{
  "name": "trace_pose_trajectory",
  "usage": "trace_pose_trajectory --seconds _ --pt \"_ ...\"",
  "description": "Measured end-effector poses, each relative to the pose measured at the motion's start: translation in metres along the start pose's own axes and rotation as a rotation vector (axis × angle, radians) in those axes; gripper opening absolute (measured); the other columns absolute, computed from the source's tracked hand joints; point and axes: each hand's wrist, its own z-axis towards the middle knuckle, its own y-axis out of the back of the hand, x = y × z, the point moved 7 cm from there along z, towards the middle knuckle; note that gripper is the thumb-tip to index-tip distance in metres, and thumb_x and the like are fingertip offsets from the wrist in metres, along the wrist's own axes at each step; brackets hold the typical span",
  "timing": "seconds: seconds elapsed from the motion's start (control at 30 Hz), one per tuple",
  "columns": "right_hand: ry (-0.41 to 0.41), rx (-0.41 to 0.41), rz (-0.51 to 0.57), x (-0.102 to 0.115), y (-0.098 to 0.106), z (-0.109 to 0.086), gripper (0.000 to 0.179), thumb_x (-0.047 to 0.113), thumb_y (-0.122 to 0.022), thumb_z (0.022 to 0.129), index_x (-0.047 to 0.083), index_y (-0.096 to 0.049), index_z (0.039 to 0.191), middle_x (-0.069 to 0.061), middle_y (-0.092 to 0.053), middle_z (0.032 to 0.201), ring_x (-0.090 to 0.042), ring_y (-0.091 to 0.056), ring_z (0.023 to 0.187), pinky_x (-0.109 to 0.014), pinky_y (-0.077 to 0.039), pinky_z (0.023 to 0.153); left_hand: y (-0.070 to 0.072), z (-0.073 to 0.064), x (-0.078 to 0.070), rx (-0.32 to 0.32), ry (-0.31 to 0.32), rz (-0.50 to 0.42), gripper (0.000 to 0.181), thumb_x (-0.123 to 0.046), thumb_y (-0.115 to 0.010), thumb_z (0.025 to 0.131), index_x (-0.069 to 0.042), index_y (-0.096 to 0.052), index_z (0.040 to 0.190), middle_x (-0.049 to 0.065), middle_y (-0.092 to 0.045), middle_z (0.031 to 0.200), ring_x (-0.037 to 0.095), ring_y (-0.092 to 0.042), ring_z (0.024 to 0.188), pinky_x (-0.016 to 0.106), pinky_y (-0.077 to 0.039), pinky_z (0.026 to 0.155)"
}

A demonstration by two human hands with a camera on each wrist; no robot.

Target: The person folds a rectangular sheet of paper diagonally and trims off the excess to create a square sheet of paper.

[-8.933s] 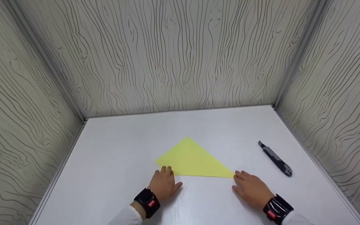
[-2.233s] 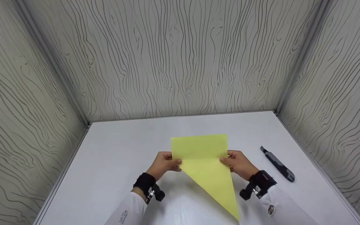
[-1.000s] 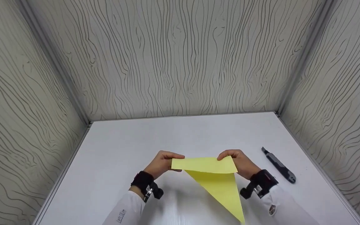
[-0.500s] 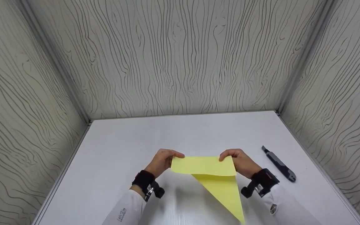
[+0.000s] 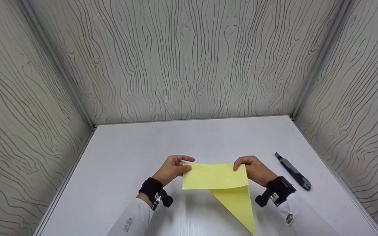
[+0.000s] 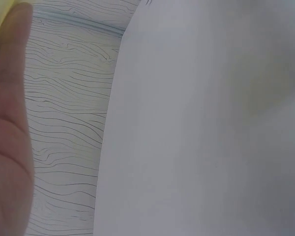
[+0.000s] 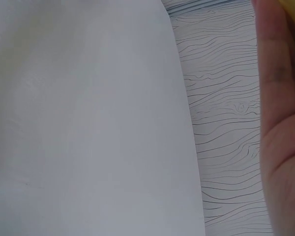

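A yellow sheet of paper (image 5: 214, 177) is held up above the table in the head view. Its upper part is folded over toward the person as a rectangular flap, and a pointed triangular part hangs below on the right. My left hand (image 5: 172, 168) pinches the flap's upper left corner, thumb on the front and index finger stretched above the top edge. My right hand (image 5: 256, 170) grips the upper right corner, fingers bent over the fold and thumb hidden. Both wrist views show only the side of a hand and a sliver of yellow at the top corner.
A utility knife (image 5: 293, 171) with grey and black handle lies on the white table (image 5: 136, 141), right of the right hand, blade end pointing away. Wood-grain panels (image 5: 189, 59) enclose the table at the back and both sides.
The paper, earlier flat on the table, was lifted and its top bent over toward the person. Lately the flap has grown deeper, and the left thumb has come onto its front.
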Motion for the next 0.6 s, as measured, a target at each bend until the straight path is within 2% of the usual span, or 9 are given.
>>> trace_pose_trajectory --seconds 0.17,0.23,0.27,0.37,0.47,0.53,0.6 --pt "0.038 0.112 0.113 0.006 -0.007 0.0 0.054 -0.009 -0.029 0.103 0.01 -0.079 0.113 0.0 -0.078 0.118 -0.012 -0.076 0.104 -0.026 -0.063 0.089 0.0 0.001 0.0 0.014 -0.004 -0.006 0.035 0.002 -0.068 0.099 0.015 -0.068 0.132 0.014 -0.082 0.112 0.013 -0.078 0.094 0.027 -0.063 0.082" --pt "0.041 0.118 0.118 0.007 -0.009 0.001 0.057 -0.004 -0.024 0.106 0.008 -0.079 0.113 0.0 -0.079 0.116 -0.011 -0.076 0.102 -0.026 -0.063 0.088 -0.001 0.001 0.0 0.028 -0.004 -0.014 0.036 0.002 -0.067 0.1 0.015 -0.067 0.133 0.016 -0.082 0.115 0.012 -0.078 0.095 0.027 -0.063 0.083" --pt "0.033 0.095 0.094 0.006 -0.008 0.002 0.056 0.0 -0.024 0.109 0.009 -0.079 0.112 0.001 -0.079 0.114 -0.01 -0.075 0.1 -0.026 -0.063 0.087 -0.001 0.001 0.0 0.037 -0.006 -0.017 0.036 0.001 -0.066 0.1 0.015 -0.067 0.133 0.017 -0.081 0.117 0.013 -0.078 0.096 0.027 -0.064 0.083" --pt "-0.03 -0.031 -0.06 0.002 -0.003 0.003 0.037 0.009 -0.044 0.113 0.01 -0.08 0.104 0.005 -0.078 0.105 -0.007 -0.075 0.093 -0.024 -0.062 0.083 -0.002 0.0 0.001 0.053 0.001 -0.03 0.035 0.001 -0.063 0.101 0.013 -0.068 0.133 0.017 -0.08 0.12 0.014 -0.078 0.099 0.029 -0.064 0.086" --pt "-0.093 -0.129 -0.224 -0.001 0.002 0.003 0.012 0.005 -0.068 0.103 -0.002 -0.077 0.102 0.006 -0.076 0.1 -0.005 -0.073 0.086 -0.022 -0.062 0.077 -0.002 0.0 0.002 0.065 0.008 -0.038 0.033 -0.001 -0.059 0.104 0.012 -0.069 0.133 0.016 -0.08 0.121 0.015 -0.078 0.101 0.03 -0.064 0.088" --pt "-0.109 -0.145 -0.275 -0.002 0.003 0.003 0.017 0.001 -0.074 0.098 -0.014 -0.071 0.105 0.004 -0.076 0.098 -0.006 -0.074 0.082 -0.022 -0.062 0.075 -0.002 0.0 0.002 0.066 0.016 -0.047 0.033 -0.002 -0.056 0.106 0.012 -0.069 0.133 0.014 -0.08 0.12 0.015 -0.078 0.101 0.031 -0.064 0.089" --pt "-0.114 -0.141 -0.282 -0.002 0.003 0.003 0.026 0.0 -0.075 0.097 -0.021 -0.065 0.108 0.003 -0.077 0.098 -0.007 -0.076 0.082 -0.023 -0.063 0.073 -0.002 0.0 0.002 0.069 0.019 -0.059 0.033 -0.003 -0.055 0.107 0.012 -0.069 0.133 0.014 -0.08 0.118 0.015 -0.078 0.101 0.031 -0.064 0.09"
